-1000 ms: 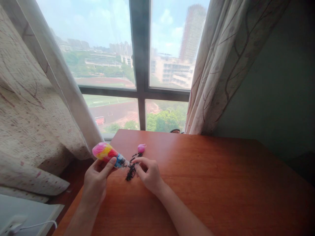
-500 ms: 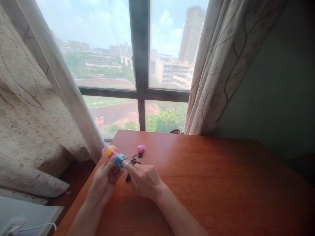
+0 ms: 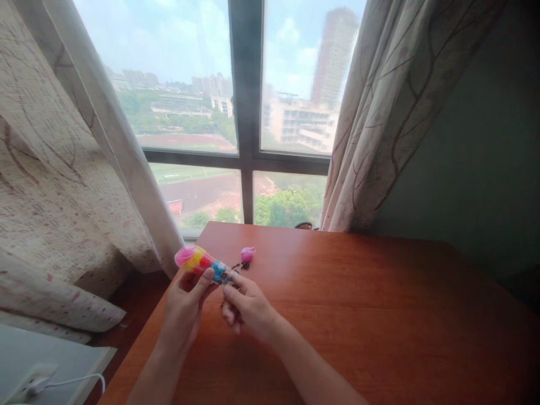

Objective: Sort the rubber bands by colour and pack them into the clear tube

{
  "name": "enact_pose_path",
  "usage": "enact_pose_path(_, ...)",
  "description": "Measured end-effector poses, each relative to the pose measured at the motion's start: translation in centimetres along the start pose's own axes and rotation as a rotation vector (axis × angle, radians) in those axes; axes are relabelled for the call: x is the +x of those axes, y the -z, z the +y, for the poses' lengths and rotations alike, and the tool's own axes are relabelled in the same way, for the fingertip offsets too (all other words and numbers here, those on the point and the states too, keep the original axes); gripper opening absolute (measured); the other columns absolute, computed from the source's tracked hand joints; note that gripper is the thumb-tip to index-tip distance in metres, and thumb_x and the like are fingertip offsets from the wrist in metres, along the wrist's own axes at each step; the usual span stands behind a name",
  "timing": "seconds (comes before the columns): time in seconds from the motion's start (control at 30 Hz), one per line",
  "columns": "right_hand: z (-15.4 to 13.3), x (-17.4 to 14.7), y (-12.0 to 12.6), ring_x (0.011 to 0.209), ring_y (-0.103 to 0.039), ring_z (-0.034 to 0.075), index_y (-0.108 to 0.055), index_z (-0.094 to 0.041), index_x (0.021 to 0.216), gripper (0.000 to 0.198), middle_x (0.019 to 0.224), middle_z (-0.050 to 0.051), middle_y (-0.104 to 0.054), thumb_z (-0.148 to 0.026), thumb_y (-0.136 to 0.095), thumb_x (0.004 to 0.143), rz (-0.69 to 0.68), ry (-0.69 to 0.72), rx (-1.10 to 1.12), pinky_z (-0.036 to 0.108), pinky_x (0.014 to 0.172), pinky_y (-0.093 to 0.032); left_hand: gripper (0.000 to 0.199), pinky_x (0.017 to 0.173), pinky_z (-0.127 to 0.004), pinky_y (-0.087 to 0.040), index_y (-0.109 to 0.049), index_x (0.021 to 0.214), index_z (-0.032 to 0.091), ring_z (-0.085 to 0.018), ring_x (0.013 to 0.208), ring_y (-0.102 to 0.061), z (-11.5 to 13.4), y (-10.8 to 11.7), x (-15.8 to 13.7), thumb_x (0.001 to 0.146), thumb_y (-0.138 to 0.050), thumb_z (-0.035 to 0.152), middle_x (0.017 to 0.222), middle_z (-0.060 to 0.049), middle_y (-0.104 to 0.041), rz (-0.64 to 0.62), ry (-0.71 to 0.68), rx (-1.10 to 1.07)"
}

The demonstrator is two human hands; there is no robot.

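A clear plastic tube-shaped pack [image 3: 205,261] with pink, yellow, red and blue contents lies slanted above the table's left part. My left hand [image 3: 188,301] is closed around its underside, with the thumb pressed on the near side. At the pack's right end, my right hand [image 3: 248,304] pinches it between thumb and fingers. Beyond the right hand rests a small pink round thing [image 3: 247,255] with a thin tail on top. Small black pieces [image 3: 245,265] lie beside it, and others are partly hidden behind my right hand.
The brown wooden table [image 3: 358,304] reaches to the window [image 3: 247,129]. Patterned curtains hang at left [image 3: 63,185] and right [image 3: 371,124]. At lower left, a white surface [image 3: 50,360] carries a socket with a plugged-in white cable [image 3: 76,382].
My right hand's index finger, earlier stretched at the pack's end, has drawn back; thumb and fingers now pinch that end. The view has shifted slightly, and the black pieces are more covered.
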State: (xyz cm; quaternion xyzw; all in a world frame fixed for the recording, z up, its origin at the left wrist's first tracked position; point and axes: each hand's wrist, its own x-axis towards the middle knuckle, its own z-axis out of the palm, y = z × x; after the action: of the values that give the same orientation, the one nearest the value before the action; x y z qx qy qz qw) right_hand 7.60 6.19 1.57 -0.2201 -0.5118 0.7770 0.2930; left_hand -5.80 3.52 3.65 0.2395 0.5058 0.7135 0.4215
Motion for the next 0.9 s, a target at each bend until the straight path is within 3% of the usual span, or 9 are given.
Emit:
enact_pose_path(0.1, 0.3, 0.2, 0.6, 0.032, -0.032, 0.004, -0.055, -0.019, 0.101, 0.048, 0.047, -0.012, -0.045, -0.057, -0.069, 0.076, 0.047, -0.018, 0.199, 0.016, 0.033, -0.025, 0.042, 0.072, -0.022, -0.057, -0.066, 0.094, 0.014, -0.017, 0.084, -0.070, 0.2, -0.1, -0.1, 0.063, -0.087, 0.034, 0.091, -0.003, -0.074, -0.013, -0.024, 0.014)
enact_pose_path(0.23, 1.1, 0.8, 1.0, 0.033, -0.037, 0.005, -0.053, -0.019, 0.086, 0.043, 0.048, -0.010, -0.050, -0.055, -0.072, 0.073, 0.185, 0.034, 0.138, 0.016, 0.033, -0.028, 0.044, 0.068, -0.019, -0.055, -0.067, 0.092, 0.015, -0.015, 0.082, -0.068, 0.2, -0.1, 0.0, 0.060, -0.088, 0.037, 0.089, -0.002, -0.073, 0.012, -0.033, 0.061)
enact_pose_path(0.33, 1.5, 1.1, 1.5, 0.036, -0.043, 0.008, -0.057, -0.018, 0.083, 0.039, 0.050, -0.007, -0.054, -0.056, -0.066, 0.077, 0.297, 0.094, -0.147, 0.018, 0.036, -0.033, 0.042, 0.067, -0.022, -0.056, -0.067, 0.087, 0.016, -0.015, 0.076, -0.067, 0.3, -0.1, 0.0, 0.058, -0.089, 0.037, 0.081, 0.000, -0.072, 0.044, -0.078, 0.137)
enact_pose_path(0.43, 1.5, 1.2, 2.4, 0.048, -0.052, 0.011, -0.065, -0.017, 0.084, 0.028, 0.059, -0.002, -0.061, -0.045, -0.060, 0.083, 0.429, 0.212, -0.470, 0.021, 0.047, -0.040, 0.038, 0.068, -0.024, -0.057, -0.069, 0.087, 0.017, -0.015, 0.073, -0.066, 0.3, -0.1, 0.0, 0.059, -0.087, 0.037, 0.078, 0.001, -0.072, 0.072, -0.140, 0.192)
enact_pose_path(0.53, 1.4, 0.9, 3.2, 0.058, -0.056, 0.013, -0.071, -0.021, 0.092, 0.017, 0.067, -0.002, -0.065, -0.029, -0.062, 0.081, 0.455, 0.268, -0.595, 0.023, 0.058, -0.043, 0.039, 0.067, -0.024, -0.057, -0.070, 0.091, 0.018, -0.017, 0.076, -0.067, 0.3, 0.1, 0.0, 0.061, -0.086, 0.037, 0.082, 0.001, -0.073, 0.071, -0.164, 0.199)
enact_pose_path(0.6, 1.2, 0.7, 3.5, 0.058, -0.056, 0.014, -0.071, -0.023, 0.103, 0.025, 0.068, -0.002, -0.066, -0.022, -0.061, 0.079, 0.454, 0.281, -0.716, 0.024, 0.060, -0.042, 0.039, 0.068, -0.024, -0.057, -0.070, 0.092, 0.019, -0.018, 0.077, -0.068, 0.3, 0.2, 0.0, 0.062, -0.086, 0.037, 0.084, 0.000, -0.074, 0.058, -0.171, 0.215)
enact_pose_path(0.73, -0.1, 0.2, 4.3, 0.067, -0.061, 0.015, -0.063, -0.024, 0.119, 0.036, 0.081, 0.000, -0.069, -0.017, -0.053, 0.085, 0.546, 0.180, -1.135, 0.023, 0.064, -0.044, 0.038, 0.067, -0.024, -0.056, -0.070, 0.091, 0.020, -0.020, 0.079, -0.069, 0.3, 0.3, 0.0, 0.061, -0.086, 0.038, 0.084, 0.000, -0.075, 0.041, -0.193, 0.280)
enact_pose_path(0.9, -2.6, -1.7, 6.7, 0.091, -0.060, 0.022, -0.069, -0.021, 0.092, 0.018, 0.100, 0.009, -0.064, -0.015, -0.056, 0.081, 0.568, 0.012, -1.449, 0.029, 0.071, -0.043, 0.042, 0.067, -0.027, -0.057, -0.070, 0.091, 0.019, -0.023, 0.082, -0.070, 0.5, -0.1, -0.2, 0.059, -0.087, 0.042, 0.086, -0.002, -0.076, 0.037, -0.191, 0.310)
